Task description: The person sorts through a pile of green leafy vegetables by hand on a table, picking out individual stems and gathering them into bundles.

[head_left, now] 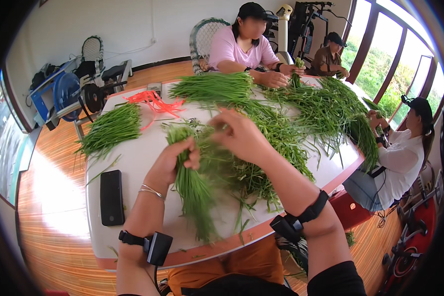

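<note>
A black phone [112, 197] is lying at the left of the white table [133, 163]. The left hand [175, 160] is gripping a bundle of green stalks [192, 190] upright, fingers closed around its upper part. The right hand [239, 135] is hovering just beside the bundle's top, fingers curled, pinching loose stalks [241, 172]. Keeping the left grip firm and the tips level would likely make the bundle tidy.

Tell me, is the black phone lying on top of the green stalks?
No, the black phone lies alone on bare white table, left of the left hand holding a bunch.
</note>
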`<control>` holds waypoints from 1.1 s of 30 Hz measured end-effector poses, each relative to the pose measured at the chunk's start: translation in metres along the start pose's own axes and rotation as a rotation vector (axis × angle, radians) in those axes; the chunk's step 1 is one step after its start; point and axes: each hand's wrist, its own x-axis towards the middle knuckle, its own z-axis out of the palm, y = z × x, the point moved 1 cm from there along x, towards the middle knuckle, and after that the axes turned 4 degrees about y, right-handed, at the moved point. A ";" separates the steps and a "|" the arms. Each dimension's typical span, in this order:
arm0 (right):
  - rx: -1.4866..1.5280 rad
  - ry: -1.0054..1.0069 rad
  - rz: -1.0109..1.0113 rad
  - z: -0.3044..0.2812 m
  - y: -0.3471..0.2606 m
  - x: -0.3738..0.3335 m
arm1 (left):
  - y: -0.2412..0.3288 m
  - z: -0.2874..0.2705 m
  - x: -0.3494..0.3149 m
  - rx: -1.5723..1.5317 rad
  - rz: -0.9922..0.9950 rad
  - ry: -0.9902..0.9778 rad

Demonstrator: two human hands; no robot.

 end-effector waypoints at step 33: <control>0.547 -0.324 0.479 0.051 0.041 -0.025 | -0.014 -0.007 0.011 0.076 0.071 0.285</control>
